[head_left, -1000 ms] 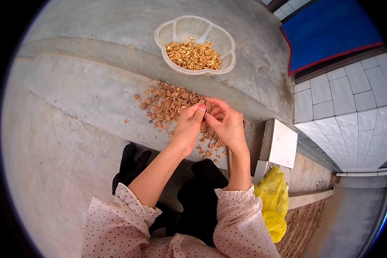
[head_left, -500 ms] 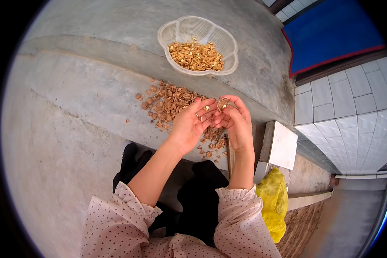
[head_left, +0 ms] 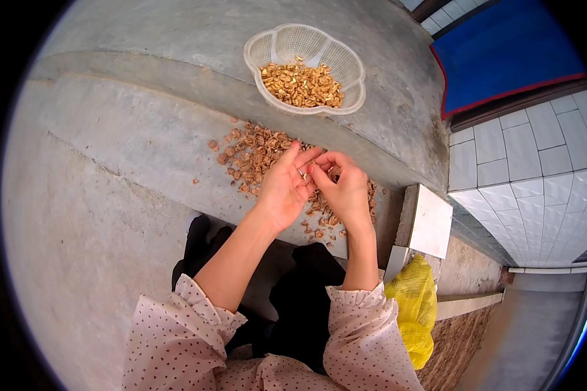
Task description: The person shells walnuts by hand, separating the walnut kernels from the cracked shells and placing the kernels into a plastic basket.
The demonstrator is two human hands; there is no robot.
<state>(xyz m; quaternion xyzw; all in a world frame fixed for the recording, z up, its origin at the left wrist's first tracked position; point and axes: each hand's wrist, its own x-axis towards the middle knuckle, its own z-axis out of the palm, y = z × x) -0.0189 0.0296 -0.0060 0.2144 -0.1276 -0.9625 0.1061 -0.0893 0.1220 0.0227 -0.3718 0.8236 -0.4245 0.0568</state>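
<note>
My left hand [head_left: 284, 187] is palm up with its fingers slightly curled, above a pile of broken walnut shells [head_left: 257, 153] on the concrete step. My right hand [head_left: 340, 189] is closed, its thumb and fingertips pinched together at the left fingers. What lies between the fingertips is too small and hidden to make out. Beyond the shells, a white mesh basket [head_left: 277, 49] holds a heap of walnut kernels [head_left: 302, 86].
A yellow mesh bag [head_left: 413, 306] lies at the right, beside a white tiled block [head_left: 432, 221]. A blue cloth [head_left: 502, 52] with a red edge hangs at the upper right, above a tiled wall [head_left: 525, 153].
My right hand has moved left onto the left fingers and turned inward. The walnut shell piece seen in its fingers before no longer shows there. The view has shifted slightly.
</note>
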